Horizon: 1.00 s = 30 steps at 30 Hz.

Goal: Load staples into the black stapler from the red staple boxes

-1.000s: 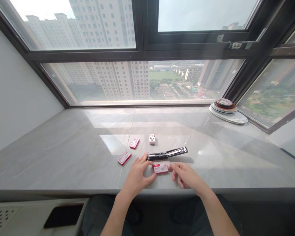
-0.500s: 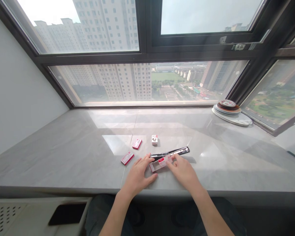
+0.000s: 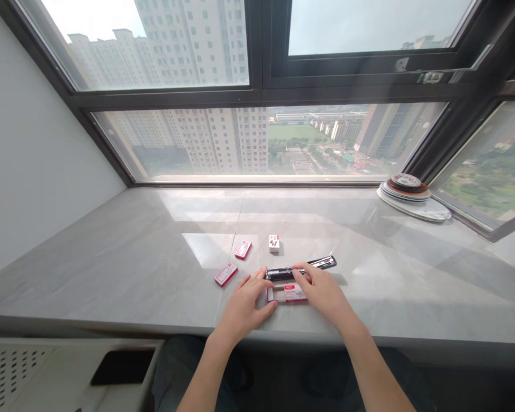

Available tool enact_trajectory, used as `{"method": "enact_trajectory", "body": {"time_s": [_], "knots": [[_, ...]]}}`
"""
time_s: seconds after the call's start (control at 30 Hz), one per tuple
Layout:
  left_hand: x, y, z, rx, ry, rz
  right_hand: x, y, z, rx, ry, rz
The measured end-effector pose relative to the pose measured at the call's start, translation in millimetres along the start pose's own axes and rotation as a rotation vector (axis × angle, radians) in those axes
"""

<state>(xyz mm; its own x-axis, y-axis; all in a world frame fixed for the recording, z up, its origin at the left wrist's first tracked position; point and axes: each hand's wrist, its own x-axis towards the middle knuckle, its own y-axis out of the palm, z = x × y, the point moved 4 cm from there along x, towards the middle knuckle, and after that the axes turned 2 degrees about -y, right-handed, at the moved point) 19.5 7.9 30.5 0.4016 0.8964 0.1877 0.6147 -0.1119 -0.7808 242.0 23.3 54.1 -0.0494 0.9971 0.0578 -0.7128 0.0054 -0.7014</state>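
An opened black stapler (image 3: 278, 274) lies stretched out on the grey sill, its metal staple channel (image 3: 325, 262) pointing to the right. The fingers of my left hand (image 3: 244, 303) close about the stapler's left end, while the thumb stays apart near the box below. My right hand (image 3: 324, 292) pinches the stapler near its middle, covering part of it. In front of the stapler lies a red-and-white staple box (image 3: 295, 293) with a clear section; its right end is hidden by my right hand.
Two flat red-and-white boxes (image 3: 243, 250) (image 3: 226, 274) lie left of the stapler. A small white box (image 3: 274, 244) stands behind it. Stacked plates (image 3: 405, 191) occupy the far right corner by the window. The sill's front edge (image 3: 189, 325) runs close to my wrists.
My right hand has let go of the staple box and moved up onto the stapler. The box now lies flatter on the sill. My left hand stays at the stapler's left end.
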Motion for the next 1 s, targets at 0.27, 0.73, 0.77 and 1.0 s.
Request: {"method": "enact_trajectory", "body": {"time_s": [0.27, 0.73, 0.77, 1.0], "knots": [[0.4, 1.2, 1.5, -0.025, -0.019, -0.02, 13.3, 40.9, 11.3, 0.277, 0.104, 0.048], [0.5, -1.1, -0.2, 0.006, -0.002, -0.025, 25.5, 55.0, 29.5, 0.414, 0.042, 0.047], [0.7, -1.2, 0.1, 0.001, 0.001, -0.023, 25.6, 51.1, 34.9, 0.381, 0.007, 0.053], [1.8, 0.3, 5.6, 0.004, 0.001, -0.016, 5.8, 29.1, 55.4, 0.034, -0.261, 0.135]]}}
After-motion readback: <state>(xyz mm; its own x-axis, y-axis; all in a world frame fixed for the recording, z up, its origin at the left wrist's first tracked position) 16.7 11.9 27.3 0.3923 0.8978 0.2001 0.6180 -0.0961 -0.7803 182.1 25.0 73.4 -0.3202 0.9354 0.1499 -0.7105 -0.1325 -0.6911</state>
